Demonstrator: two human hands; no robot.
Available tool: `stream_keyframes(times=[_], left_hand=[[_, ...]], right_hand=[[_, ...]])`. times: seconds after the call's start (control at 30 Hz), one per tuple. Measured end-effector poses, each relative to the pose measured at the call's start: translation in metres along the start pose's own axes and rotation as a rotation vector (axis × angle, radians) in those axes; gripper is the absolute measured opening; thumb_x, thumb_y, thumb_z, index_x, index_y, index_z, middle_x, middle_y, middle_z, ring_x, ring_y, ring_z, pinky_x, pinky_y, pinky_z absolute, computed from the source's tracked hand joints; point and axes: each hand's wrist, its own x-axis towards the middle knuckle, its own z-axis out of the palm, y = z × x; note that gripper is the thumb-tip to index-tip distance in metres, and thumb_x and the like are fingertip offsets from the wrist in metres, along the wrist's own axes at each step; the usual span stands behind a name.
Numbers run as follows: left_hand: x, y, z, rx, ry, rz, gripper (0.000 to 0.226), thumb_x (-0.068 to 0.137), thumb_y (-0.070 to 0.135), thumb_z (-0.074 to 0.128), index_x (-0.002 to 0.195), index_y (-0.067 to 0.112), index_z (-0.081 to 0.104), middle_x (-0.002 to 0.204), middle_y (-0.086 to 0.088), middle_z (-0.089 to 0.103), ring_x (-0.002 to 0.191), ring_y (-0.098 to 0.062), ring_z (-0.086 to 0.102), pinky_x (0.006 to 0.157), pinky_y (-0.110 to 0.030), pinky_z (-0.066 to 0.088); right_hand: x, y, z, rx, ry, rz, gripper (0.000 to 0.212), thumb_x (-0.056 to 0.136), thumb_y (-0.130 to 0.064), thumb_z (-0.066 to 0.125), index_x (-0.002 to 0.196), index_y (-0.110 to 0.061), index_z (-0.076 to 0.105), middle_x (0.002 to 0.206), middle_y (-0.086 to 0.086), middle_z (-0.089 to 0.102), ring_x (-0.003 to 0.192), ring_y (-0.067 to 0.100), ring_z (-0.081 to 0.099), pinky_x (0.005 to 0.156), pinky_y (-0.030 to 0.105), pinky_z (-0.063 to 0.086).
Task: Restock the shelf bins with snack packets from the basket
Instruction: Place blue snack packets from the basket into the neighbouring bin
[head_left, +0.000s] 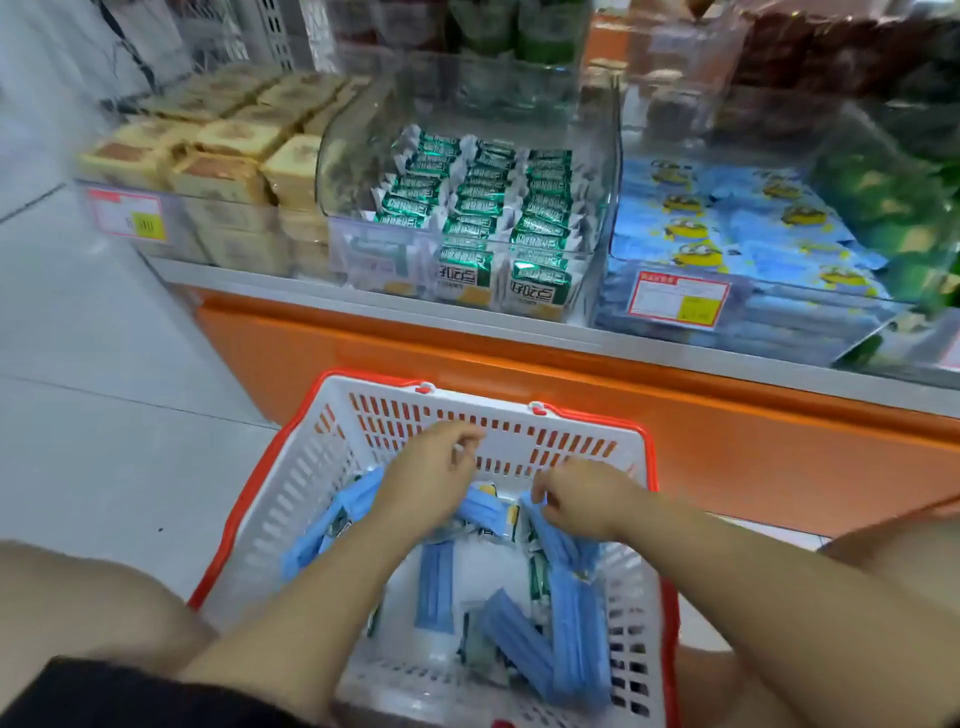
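A white basket with a red rim (291, 483) sits on the floor below me, holding several blue snack packets (524, 644) and a few green ones. Both my hands are inside it at the far end. My left hand (431, 473) is curled over blue packets on the left side (332, 519) and grips them. My right hand (576, 499) pinches the top of a bundle of blue packets (571, 571) along the right wall. Above, a clear shelf bin (613, 171) holds rows of green packets (483, 208).
An orange shelf base (727, 431) runs behind the basket. A bin of blue cartoon packets (737, 244) stands right of the green one, with boxed cakes (218, 156) on the left. Grey floor tiles (104, 389) lie to the left. My knees flank the basket.
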Motion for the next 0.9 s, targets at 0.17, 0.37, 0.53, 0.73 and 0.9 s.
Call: stream_keyframes(times=[0.17,0.37,0.53,0.73,0.9], left_hand=[[-0.019,-0.067,0.057,0.325,-0.65,-0.175,0.043,0.102,0.029,0.045,0.146,0.025,0.044,0.153,-0.003,0.04,0.136,-0.024,0.042,0.11,-0.04,0.038],[-0.045,-0.101,0.105,0.296,-0.935,-0.296,0.05,0.102,0.024,0.043,0.152,0.026,0.036,0.156,-0.011,0.035,0.137,-0.032,0.041,0.111,-0.043,0.038],[-0.054,-0.104,0.13,0.263,-1.034,-0.292,0.069,0.1,0.031,0.049,0.159,0.026,0.013,0.161,-0.011,0.021,0.145,-0.033,0.03,0.117,-0.045,0.031],[-0.053,-0.107,0.131,0.263,-1.073,-0.319,0.076,0.099,0.033,0.052,0.159,0.029,0.006,0.164,-0.008,0.015,0.145,-0.032,0.031,0.116,-0.044,0.032],[-0.048,-0.1,0.126,0.304,-1.097,-0.296,0.077,0.099,0.034,0.052,0.159,0.026,0.004,0.164,-0.009,0.011,0.145,-0.033,0.028,0.116,-0.046,0.031]], right_hand=[[0.033,0.004,0.067,-0.15,-0.341,0.082,0.027,0.093,-0.014,0.052,0.117,-0.007,0.063,0.119,0.016,0.062,0.107,0.033,0.06,0.084,0.038,0.051],[0.058,0.004,0.103,-0.226,-0.425,0.112,0.057,0.093,-0.005,0.049,0.148,-0.016,0.04,0.158,0.032,0.009,0.149,0.042,0.006,0.117,0.056,0.024],[0.071,0.01,0.121,-0.198,-0.481,0.17,0.054,0.099,-0.012,0.046,0.152,-0.018,0.034,0.161,0.023,0.01,0.147,0.042,0.016,0.109,0.053,0.038],[0.076,0.017,0.123,0.018,-0.355,0.258,0.037,0.093,-0.018,0.049,0.128,-0.015,0.061,0.129,0.016,0.051,0.117,0.031,0.053,0.095,0.046,0.051],[0.068,0.018,0.081,0.406,-0.121,0.272,0.018,0.083,-0.019,0.064,0.098,-0.016,0.056,0.1,0.005,0.058,0.087,0.023,0.058,0.075,0.034,0.05]])
